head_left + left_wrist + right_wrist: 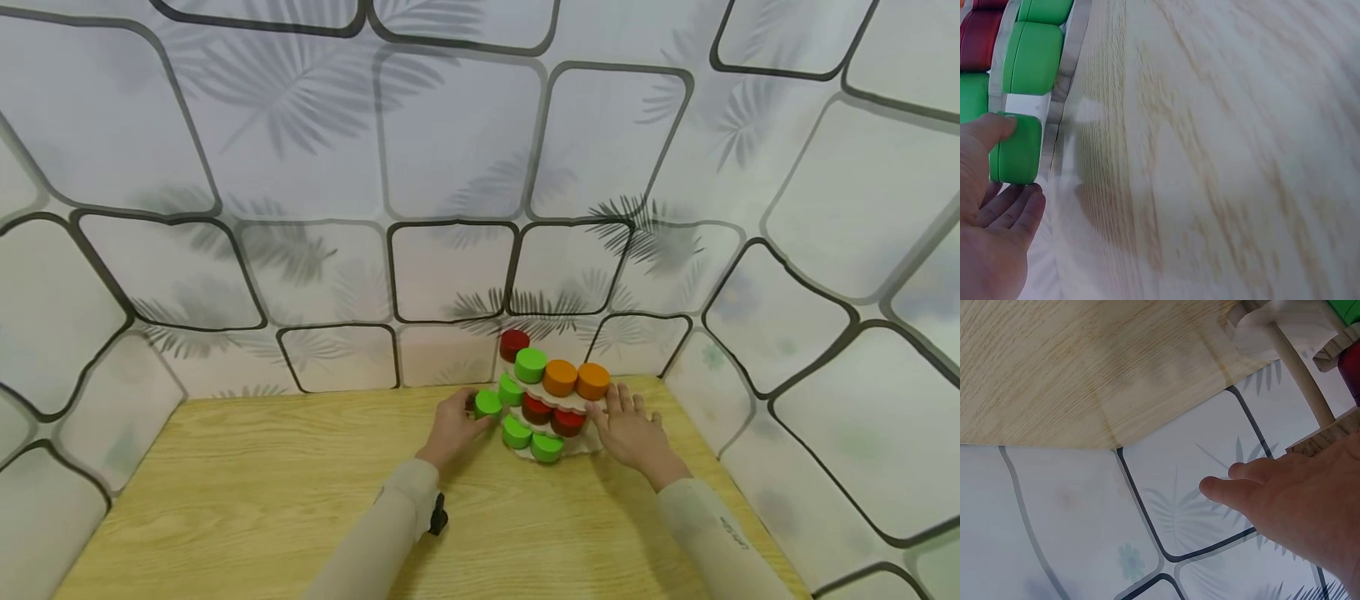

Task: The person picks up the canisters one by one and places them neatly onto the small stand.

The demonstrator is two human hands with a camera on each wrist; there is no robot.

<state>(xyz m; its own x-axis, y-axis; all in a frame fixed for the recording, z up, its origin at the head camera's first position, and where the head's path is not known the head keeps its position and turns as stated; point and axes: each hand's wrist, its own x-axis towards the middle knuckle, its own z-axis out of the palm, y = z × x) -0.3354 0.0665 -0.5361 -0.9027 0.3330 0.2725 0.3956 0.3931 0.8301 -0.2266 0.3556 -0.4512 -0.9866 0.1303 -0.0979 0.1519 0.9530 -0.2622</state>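
Observation:
A tiered wooden stand (pixel 581 447) with scalloped shelves holds short round blocks in green, red and orange. At its left side my left hand (pixel 453 427) pinches a green round block (pixel 1019 150) between thumb and fingers; a thin seam runs around the block. Other green blocks (pixel 1034 59) sit close by on the shelves. My right hand (pixel 633 435) has its fingers extended and rests against the right side of the stand, by an upper shelf. In the right wrist view, a wooden shelf edge (pixel 1319 440) meets that hand (pixel 1304 503), which hides part of the contact.
The stand is on a light wood table (pixel 285 492), near its back edge. A patterned backdrop (pixel 322 275) with leaf prints rises behind and at both sides. Two orange blocks (pixel 576 379) lie on an upper shelf, and a dark red block (pixel 514 344) is at the top.

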